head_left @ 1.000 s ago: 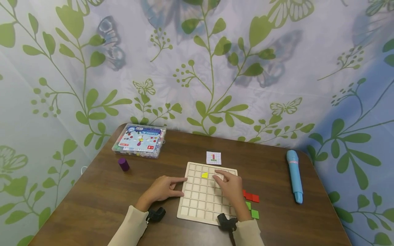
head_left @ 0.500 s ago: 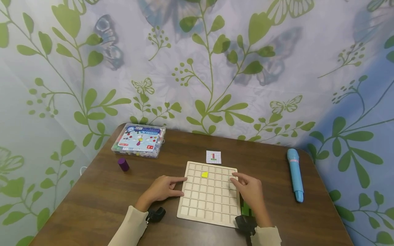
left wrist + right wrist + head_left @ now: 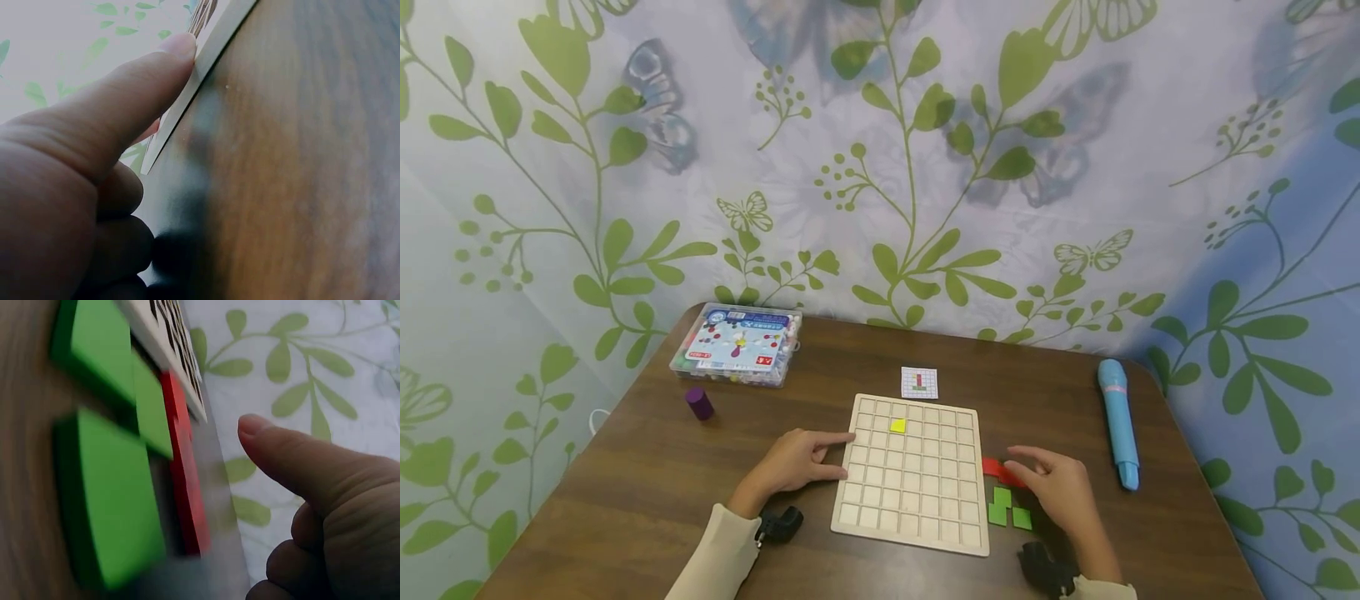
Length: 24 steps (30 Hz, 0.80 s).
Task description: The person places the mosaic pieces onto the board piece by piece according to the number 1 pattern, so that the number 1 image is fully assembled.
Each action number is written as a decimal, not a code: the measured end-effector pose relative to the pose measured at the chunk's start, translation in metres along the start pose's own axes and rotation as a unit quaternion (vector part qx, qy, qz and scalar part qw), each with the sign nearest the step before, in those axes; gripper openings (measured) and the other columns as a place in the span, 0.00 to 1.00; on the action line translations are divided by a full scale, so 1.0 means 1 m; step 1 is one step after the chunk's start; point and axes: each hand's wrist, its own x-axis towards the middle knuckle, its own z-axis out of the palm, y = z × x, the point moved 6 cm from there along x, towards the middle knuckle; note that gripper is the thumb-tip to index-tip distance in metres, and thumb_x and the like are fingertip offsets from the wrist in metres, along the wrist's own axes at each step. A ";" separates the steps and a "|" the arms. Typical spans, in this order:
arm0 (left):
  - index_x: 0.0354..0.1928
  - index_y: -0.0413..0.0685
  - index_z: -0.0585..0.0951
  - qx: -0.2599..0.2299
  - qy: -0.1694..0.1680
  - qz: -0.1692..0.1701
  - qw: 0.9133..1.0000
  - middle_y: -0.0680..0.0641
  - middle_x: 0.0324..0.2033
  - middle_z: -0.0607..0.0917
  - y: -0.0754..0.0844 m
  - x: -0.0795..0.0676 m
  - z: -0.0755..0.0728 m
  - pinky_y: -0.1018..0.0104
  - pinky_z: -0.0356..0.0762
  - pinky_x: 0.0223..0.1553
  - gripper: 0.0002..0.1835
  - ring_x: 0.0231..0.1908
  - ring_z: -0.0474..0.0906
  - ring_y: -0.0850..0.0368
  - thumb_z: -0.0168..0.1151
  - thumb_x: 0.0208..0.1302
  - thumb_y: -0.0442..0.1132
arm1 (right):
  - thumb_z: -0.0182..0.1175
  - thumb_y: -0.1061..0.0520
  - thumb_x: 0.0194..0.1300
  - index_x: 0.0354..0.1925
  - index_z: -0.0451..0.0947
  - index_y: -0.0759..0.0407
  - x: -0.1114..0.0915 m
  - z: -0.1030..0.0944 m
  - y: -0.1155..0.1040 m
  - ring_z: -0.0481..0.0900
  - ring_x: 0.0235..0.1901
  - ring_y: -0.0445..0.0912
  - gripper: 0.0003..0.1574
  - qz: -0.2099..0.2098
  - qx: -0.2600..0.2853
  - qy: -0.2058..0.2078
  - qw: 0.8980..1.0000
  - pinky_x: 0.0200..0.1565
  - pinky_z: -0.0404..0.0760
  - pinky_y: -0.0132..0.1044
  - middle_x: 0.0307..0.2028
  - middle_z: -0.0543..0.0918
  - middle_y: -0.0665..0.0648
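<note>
A pale wooden grid board (image 3: 917, 475) lies flat on the table, with one yellow tile (image 3: 898, 426) in a square near its far left. My left hand (image 3: 793, 462) rests at the board's left edge, its thumb and index fingertips touching the side; the thumb (image 3: 144, 87) shows against that edge in the left wrist view. Just beyond the right edge, my right hand (image 3: 1056, 483) hovers over red tiles (image 3: 992, 467), thumb and index apart, nothing between them. It partly covers these tiles in the head view. Several green tiles (image 3: 1002, 497) lie nearer to me.
A small printed pattern card (image 3: 919, 382) lies beyond the board. At the back left sits a clear plastic case (image 3: 737, 343) of colored parts, a purple cylinder (image 3: 699, 403) in front. A blue microphone (image 3: 1118, 425) lies on the right, and patterned cloth (image 3: 880, 167) hangs behind the table.
My right hand has moved right, from above the board to the red tiles beside it. The left hand stays at the board's edge, and the yellow tile has not moved.
</note>
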 end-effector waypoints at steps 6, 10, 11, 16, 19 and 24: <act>0.68 0.64 0.80 -0.002 0.002 0.002 1.000 0.63 0.12 0.59 -0.001 0.001 0.001 0.70 0.54 0.22 0.33 0.16 0.50 0.68 0.74 0.59 0.59 | 0.75 0.44 0.61 0.49 0.89 0.53 -0.007 -0.012 0.018 0.61 0.18 0.43 0.21 0.015 -0.010 0.004 1.000 0.22 0.62 0.37 0.16 0.64 0.49; 0.68 0.65 0.80 -0.001 -0.001 0.000 1.000 0.63 0.12 0.60 -0.002 0.001 0.000 0.70 0.55 0.22 0.33 0.16 0.50 0.68 0.74 0.59 0.59 | 0.75 0.44 0.60 0.47 0.90 0.52 -0.017 -0.016 0.032 0.60 0.18 0.41 0.20 0.008 -0.010 0.008 1.000 0.22 0.61 0.35 0.16 0.63 0.47; 0.67 0.65 0.80 -0.001 -0.001 0.000 1.000 0.63 0.12 0.60 -0.001 0.001 0.000 0.70 0.55 0.22 0.33 0.16 0.50 0.68 0.74 0.59 0.59 | 0.75 0.44 0.60 0.47 0.90 0.52 -0.019 -0.016 0.034 0.60 0.17 0.40 0.20 0.005 -0.010 0.010 1.000 0.22 0.61 0.35 0.16 0.63 0.47; 0.67 0.65 0.80 0.004 0.000 -0.002 1.000 0.63 0.12 0.60 -0.001 0.002 -0.001 0.70 0.54 0.23 0.33 0.16 0.51 0.68 0.74 0.59 0.59 | 0.75 0.43 0.60 0.48 0.90 0.52 -0.022 -0.018 0.038 0.61 0.17 0.40 0.22 0.005 -0.029 0.005 1.000 0.22 0.61 0.34 0.16 0.63 0.47; 0.67 0.65 0.80 0.005 -0.001 -0.006 1.000 0.62 0.12 0.60 -0.001 0.002 0.000 0.70 0.54 0.22 0.33 0.16 0.51 0.67 0.74 0.59 0.59 | 0.75 0.41 0.60 0.50 0.89 0.52 -0.021 -0.016 0.038 0.61 0.18 0.41 0.25 0.005 -0.046 -0.007 0.999 0.23 0.60 0.34 0.16 0.64 0.47; 0.67 0.64 0.80 0.005 -0.005 -0.009 1.000 0.62 0.12 0.60 -0.001 0.001 0.001 0.70 0.53 0.22 0.33 0.16 0.50 0.67 0.74 0.59 0.59 | 0.75 0.41 0.60 0.53 0.88 0.54 -0.021 -0.012 0.039 0.62 0.18 0.41 0.28 0.010 -0.055 -0.026 0.998 0.23 0.60 0.34 0.16 0.64 0.46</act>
